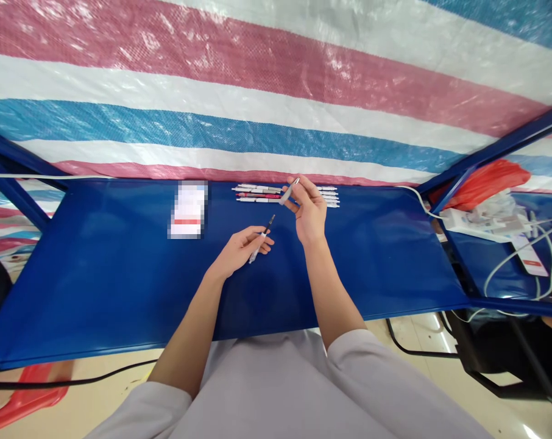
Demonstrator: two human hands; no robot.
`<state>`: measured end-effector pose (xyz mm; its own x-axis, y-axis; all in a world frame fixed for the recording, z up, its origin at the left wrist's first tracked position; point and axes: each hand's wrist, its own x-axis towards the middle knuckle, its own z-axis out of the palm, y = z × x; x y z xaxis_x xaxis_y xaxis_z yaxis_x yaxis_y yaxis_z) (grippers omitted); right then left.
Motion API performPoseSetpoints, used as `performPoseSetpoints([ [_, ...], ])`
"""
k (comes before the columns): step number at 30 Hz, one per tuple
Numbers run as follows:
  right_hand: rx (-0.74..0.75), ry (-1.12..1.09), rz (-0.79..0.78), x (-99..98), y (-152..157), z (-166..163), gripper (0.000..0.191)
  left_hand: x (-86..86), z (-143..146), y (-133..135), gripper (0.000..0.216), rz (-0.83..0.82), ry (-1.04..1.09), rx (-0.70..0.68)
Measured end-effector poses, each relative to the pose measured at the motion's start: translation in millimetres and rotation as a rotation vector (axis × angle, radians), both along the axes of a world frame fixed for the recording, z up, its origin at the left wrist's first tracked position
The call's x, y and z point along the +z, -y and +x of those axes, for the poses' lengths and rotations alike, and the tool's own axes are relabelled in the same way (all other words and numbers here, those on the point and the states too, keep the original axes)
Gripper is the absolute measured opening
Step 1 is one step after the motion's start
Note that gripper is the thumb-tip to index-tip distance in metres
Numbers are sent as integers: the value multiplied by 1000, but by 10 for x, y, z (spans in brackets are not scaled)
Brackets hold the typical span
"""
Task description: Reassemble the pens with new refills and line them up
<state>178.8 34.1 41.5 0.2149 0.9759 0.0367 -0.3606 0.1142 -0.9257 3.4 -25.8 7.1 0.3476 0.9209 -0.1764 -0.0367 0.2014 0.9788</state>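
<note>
My left hand (240,249) holds the white lower part of a pen (258,246) between thumb and fingers, its dark refill end pointing up and right. Higher and to the right, my right hand (311,210) pinches a grey-white pen barrel (289,192) with a shiny tip, held tilted. The two pieces are apart. Behind the hands lie several pens in a row: white ones and a red one (258,196) on the left, more white pens (329,196) on the right. My right hand partly hides the row.
A blue table (371,262) stretches under both hands. A pixelated flat rectangle (187,210) lies at left. Striped sheeting (258,85) hangs behind. At right stand a blue metal frame (459,158), a red plastic bag (486,183), white cables (490,274) and a phone-like object (529,259).
</note>
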Motion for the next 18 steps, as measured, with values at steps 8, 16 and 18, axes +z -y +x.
performPoseSetpoints([
  [8,171,657,149,-177,-145,224,26,-42,-109,-68,45,-16,43,178],
  [16,312,1596,370,-331,-145,231,31,58,-172,-236,44,13,-22,238],
  [18,335,1680,378,-352,-167,216,33,71,-172,-267,43,28,-36,231],
])
